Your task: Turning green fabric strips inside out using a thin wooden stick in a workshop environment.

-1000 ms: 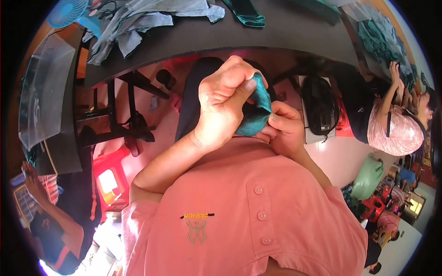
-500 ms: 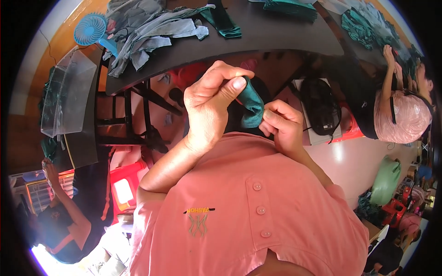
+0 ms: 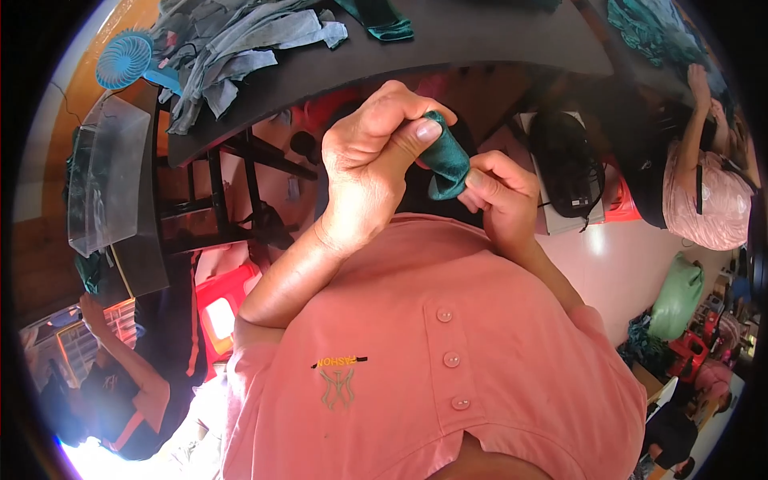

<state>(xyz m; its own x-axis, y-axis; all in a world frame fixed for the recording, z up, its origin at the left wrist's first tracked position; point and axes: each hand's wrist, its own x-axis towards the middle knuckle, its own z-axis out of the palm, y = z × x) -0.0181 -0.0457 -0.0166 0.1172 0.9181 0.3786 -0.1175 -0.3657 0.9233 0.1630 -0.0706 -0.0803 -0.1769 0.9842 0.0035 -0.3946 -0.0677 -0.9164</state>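
A small dark green piece of cloth [image 3: 448, 160] is stretched between my two hands, in front of my chest and below the table's edge. My left hand [image 3: 370, 160] pinches its upper end between thumb and bent fingers. Lower and to the right, my right hand [image 3: 506, 192] grips the other end with thumb and fingertips. The cloth looks folded or tubular, with a curled lower edge; the parts inside my fingers are hidden.
A dark table [image 3: 480, 44] lies ahead, bearing a grey cloth pile [image 3: 240, 60], green cloth [image 3: 380, 20] and a blue fan [image 3: 126, 60]. A clear plastic bin [image 3: 112, 176] stands left. A black bag [image 3: 566, 164] sits at right. Co-workers sit on both sides.
Both hands still hold the green cloth, with little change in grip. The table and surroundings have shifted up and left in the picture at the left side, as the view moved.
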